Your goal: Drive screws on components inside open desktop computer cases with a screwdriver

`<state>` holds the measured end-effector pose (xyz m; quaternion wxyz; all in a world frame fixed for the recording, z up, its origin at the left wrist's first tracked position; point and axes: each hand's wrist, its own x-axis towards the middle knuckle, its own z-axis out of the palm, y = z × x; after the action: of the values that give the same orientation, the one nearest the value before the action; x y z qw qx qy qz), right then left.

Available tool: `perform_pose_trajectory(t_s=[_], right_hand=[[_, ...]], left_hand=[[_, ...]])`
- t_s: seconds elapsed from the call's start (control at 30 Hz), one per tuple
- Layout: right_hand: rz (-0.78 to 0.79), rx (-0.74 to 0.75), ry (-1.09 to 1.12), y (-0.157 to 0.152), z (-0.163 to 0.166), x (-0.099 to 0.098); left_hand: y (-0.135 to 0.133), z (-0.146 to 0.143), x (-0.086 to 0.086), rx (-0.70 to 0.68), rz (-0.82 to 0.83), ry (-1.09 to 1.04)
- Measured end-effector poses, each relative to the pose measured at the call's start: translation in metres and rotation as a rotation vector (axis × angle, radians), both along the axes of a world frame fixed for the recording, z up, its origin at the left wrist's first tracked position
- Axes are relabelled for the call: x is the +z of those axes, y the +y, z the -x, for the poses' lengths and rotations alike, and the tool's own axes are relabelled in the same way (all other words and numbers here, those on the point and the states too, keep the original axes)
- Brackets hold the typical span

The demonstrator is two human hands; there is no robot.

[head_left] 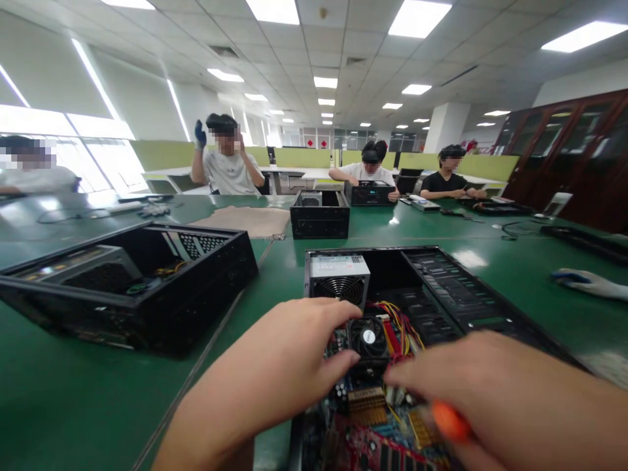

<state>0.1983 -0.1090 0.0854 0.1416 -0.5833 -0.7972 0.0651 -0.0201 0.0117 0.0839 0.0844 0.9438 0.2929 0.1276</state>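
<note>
A black CPU cooling fan [369, 336] with a pale round hub sits on the motherboard inside an opened black computer case [432, 252]. At the fan's left edge is my left hand [299, 347], thumb and index finger spread apart, their tips at or close to the fan frame. My right hand [471, 373], blurred, is curled over the right side of the board. From it sticks out the rounded orange end of a tool [450, 420]; its far end is hidden. Red and yellow cables [400, 327] run beside the fan. A silver power supply [340, 275] fills the case's far left corner.
Another opened case [132, 288] stands to the left, and a smaller black one [320, 214] farther back. A work glove [589, 282] lies at right on the green table [275, 281]. A beige sheet [245, 221] is behind. Several people sit across, one handling a case [371, 193].
</note>
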Motion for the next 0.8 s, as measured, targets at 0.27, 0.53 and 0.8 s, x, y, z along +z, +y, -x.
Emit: perform_pose_trajectory(t_s=[0.27, 0.53, 0.8], right_hand=[[0.278, 0.412, -0.550, 0.061, 0.010, -0.041], [0.476, 0.199, -0.804, 0.061, 0.011, -0.018], [0.083, 0.072, -0.541, 0.117, 0.009, -0.041]], left_hand=[[0.002, 0.000, -0.002, -0.003, 0.076, 0.076], [0.001, -0.004, -0.002, -0.023, 0.108, 0.131], [0.000, -0.006, 0.000, -0.004, 0.089, 0.167]])
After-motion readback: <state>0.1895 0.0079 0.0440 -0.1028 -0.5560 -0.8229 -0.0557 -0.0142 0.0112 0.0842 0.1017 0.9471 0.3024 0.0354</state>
